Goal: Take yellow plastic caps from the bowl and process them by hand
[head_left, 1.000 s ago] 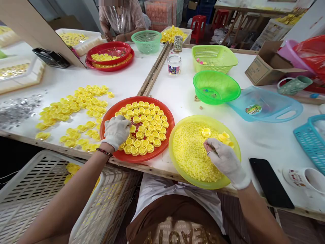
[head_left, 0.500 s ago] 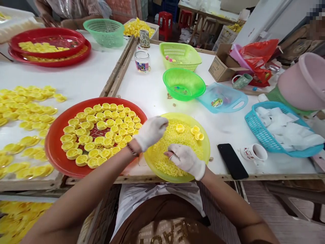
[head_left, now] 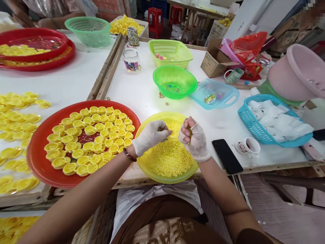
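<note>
Both my hands wear white gloves with bare fingertips showing and are above a yellow basin [head_left: 142, 166] of small yellow pellets [head_left: 167, 159]. My left hand [head_left: 152, 135] is closed in a pinch over the basin's left side; whatever is between its thumb and fingers is hidden. At the basin's right rim, my right hand [head_left: 195, 139] is curled into a fist, palm side up. Something yellowish shows between its fingers, too covered to name. A round yellow plastic piece [head_left: 174, 133] lies on the pellets between the hands. Left of the basin, a red tray [head_left: 38, 159] holds many round yellow cup-like pieces [head_left: 88, 146].
Behind the basin are a green bowl [head_left: 175, 83], a light-green basket [head_left: 170, 51] and a blue board [head_left: 215, 95]. A phone [head_left: 226, 156], mug [head_left: 247, 146] and blue basket [head_left: 274, 135] are at right. More yellow pieces [head_left: 15, 125] lie left. Another person [head_left: 53, 13] sits across.
My right hand has risen from the pellets to the right rim and turned its curled fingers upward. My left hand has lowered slightly and shifted left. The view has swung a little right.
</note>
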The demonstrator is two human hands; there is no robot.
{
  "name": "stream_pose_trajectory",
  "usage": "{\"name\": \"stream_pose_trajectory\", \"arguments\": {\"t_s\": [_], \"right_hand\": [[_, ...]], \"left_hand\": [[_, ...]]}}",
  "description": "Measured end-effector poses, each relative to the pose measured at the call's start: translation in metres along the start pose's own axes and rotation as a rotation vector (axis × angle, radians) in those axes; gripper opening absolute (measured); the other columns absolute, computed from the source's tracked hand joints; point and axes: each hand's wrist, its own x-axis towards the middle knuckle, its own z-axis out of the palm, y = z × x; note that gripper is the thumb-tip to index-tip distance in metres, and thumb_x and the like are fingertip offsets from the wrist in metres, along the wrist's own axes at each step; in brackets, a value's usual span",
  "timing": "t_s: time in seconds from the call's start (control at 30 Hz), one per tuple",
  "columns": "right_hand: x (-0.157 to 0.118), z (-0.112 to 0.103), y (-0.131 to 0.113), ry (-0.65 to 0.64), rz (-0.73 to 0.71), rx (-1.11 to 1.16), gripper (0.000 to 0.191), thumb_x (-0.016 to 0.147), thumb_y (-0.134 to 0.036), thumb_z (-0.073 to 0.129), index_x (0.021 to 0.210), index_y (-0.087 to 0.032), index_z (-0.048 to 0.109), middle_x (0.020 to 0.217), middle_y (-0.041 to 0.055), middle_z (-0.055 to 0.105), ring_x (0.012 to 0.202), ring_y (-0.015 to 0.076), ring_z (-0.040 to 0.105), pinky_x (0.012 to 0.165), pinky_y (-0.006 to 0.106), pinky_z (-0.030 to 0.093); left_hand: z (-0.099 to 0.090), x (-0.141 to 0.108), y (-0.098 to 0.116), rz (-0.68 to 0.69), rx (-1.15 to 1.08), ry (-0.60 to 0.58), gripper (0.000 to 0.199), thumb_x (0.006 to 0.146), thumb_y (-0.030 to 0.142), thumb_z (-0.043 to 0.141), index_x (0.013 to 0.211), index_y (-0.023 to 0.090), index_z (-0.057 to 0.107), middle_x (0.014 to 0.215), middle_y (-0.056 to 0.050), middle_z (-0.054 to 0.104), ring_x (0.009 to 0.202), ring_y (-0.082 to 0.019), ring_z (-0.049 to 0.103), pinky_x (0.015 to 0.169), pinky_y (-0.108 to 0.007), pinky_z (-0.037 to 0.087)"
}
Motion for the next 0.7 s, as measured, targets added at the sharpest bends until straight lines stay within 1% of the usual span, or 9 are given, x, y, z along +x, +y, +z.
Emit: {"name": "stream_pose_trajectory", "arguments": {"t_s": [0.03, 0.1, 0.17, 0.27, 0.37, 0.43, 0.53, 0.6, 0.7], "right_hand": [[0.002, 0.006, 0.000, 0.006, -0.057, -0.017, 0.040, 0.091, -0.054, 0.063, 0.075, -0.023, 0.045, 0.055, -0.0099, 0.033, 0.040, 0.0046, 0.029, 0.040, 0.018, 0.026], [0.006, 0.019, 0.001, 0.018, -0.162, -0.052, 0.040, 0.092, -0.055, 0.061, 0.074, -0.023, 0.044, 0.056, -0.0091, 0.035, 0.042, 0.0057, 0.034, 0.042, 0.019, 0.029], [0.007, 0.028, 0.005, 0.019, -0.225, -0.082, 0.039, 0.094, -0.053, 0.060, 0.074, -0.023, 0.045, 0.058, -0.0080, 0.038, 0.045, 0.0064, 0.039, 0.044, 0.020, 0.033], [0.008, 0.034, 0.011, 0.019, -0.270, -0.119, 0.039, 0.095, -0.052, 0.058, 0.073, -0.023, 0.045, 0.061, -0.0070, 0.041, 0.047, 0.0070, 0.043, 0.047, 0.022, 0.038], [0.009, 0.033, 0.014, 0.026, -0.301, -0.118, 0.041, 0.095, -0.054, 0.059, 0.073, -0.022, 0.044, 0.060, -0.0074, 0.041, 0.048, 0.0070, 0.044, 0.048, 0.022, 0.039], [0.009, 0.030, 0.013, 0.031, -0.297, -0.091, 0.042, 0.094, -0.054, 0.060, 0.073, -0.022, 0.044, 0.058, -0.0081, 0.038, 0.046, 0.0064, 0.041, 0.045, 0.021, 0.035], [0.007, 0.024, 0.010, 0.044, -0.264, -0.069, 0.042, 0.094, -0.055, 0.061, 0.073, -0.022, 0.045, 0.055, -0.0090, 0.035, 0.043, 0.0055, 0.035, 0.042, 0.020, 0.028], [0.003, 0.018, 0.009, 0.051, -0.234, -0.070, 0.041, 0.094, -0.055, 0.061, 0.074, -0.022, 0.047, 0.054, -0.0090, 0.036, 0.042, 0.0053, 0.034, 0.041, 0.020, 0.026], [-0.003, 0.010, 0.011, 0.074, -0.193, -0.087, 0.038, 0.093, -0.054, 0.063, 0.077, -0.022, 0.050, 0.055, -0.0088, 0.038, 0.042, 0.0051, 0.034, 0.040, 0.020, 0.024]], "left_hand": [[0.001, -0.006, -0.001, -0.012, -0.102, -0.035, 0.023, 0.081, 0.036, 0.068, 0.082, 0.015, 0.058, 0.070, -0.001, 0.063, 0.061, -0.013, 0.062, 0.059, -0.025, 0.051], [0.006, -0.016, -0.004, -0.026, -0.233, -0.073, 0.028, 0.080, 0.040, 0.070, 0.084, 0.014, 0.060, 0.072, -0.002, 0.063, 0.062, -0.012, 0.062, 0.062, -0.025, 0.053], [0.010, -0.021, -0.007, -0.039, -0.289, -0.080, 0.030, 0.079, 0.042, 0.070, 0.082, 0.013, 0.061, 0.072, -0.002, 0.063, 0.063, -0.012, 0.063, 0.063, -0.024, 0.054], [0.013, -0.024, -0.010, -0.043, -0.305, -0.063, 0.031, 0.077, 0.042, 0.069, 0.080, 0.013, 0.062, 0.070, -0.001, 0.062, 0.063, -0.012, 0.062, 0.062, -0.024, 0.053], [0.014, -0.024, -0.011, -0.044, -0.296, -0.050, 0.033, 0.076, 0.044, 0.069, 0.079, 0.013, 0.062, 0.070, -0.002, 0.062, 0.063, -0.013, 0.062, 0.062, -0.025, 0.052], [0.013, -0.025, -0.011, -0.044, -0.301, -0.044, 0.034, 0.076, 0.045, 0.070, 0.078, 0.012, 0.062, 0.070, -0.002, 0.062, 0.064, -0.013, 0.062, 0.063, -0.026, 0.053], [0.008, -0.028, -0.010, -0.048, -0.339, -0.023, 0.034, 0.074, 0.044, 0.074, 0.079, 0.012, 0.064, 0.072, -0.002, 0.062, 0.065, -0.012, 0.061, 0.065, -0.025, 0.053], [0.003, -0.032, -0.009, -0.074, -0.389, -0.018, 0.033, 0.073, 0.042, 0.076, 0.081, 0.012, 0.065, 0.074, -0.001, 0.063, 0.066, -0.011, 0.062, 0.068, -0.025, 0.054], [-0.005, -0.037, -0.010, -0.134, -0.476, -0.042, 0.034, 0.072, 0.042, 0.077, 0.082, 0.013, 0.063, 0.074, -0.001, 0.065, 0.066, -0.012, 0.064, 0.070, -0.028, 0.057]]}}
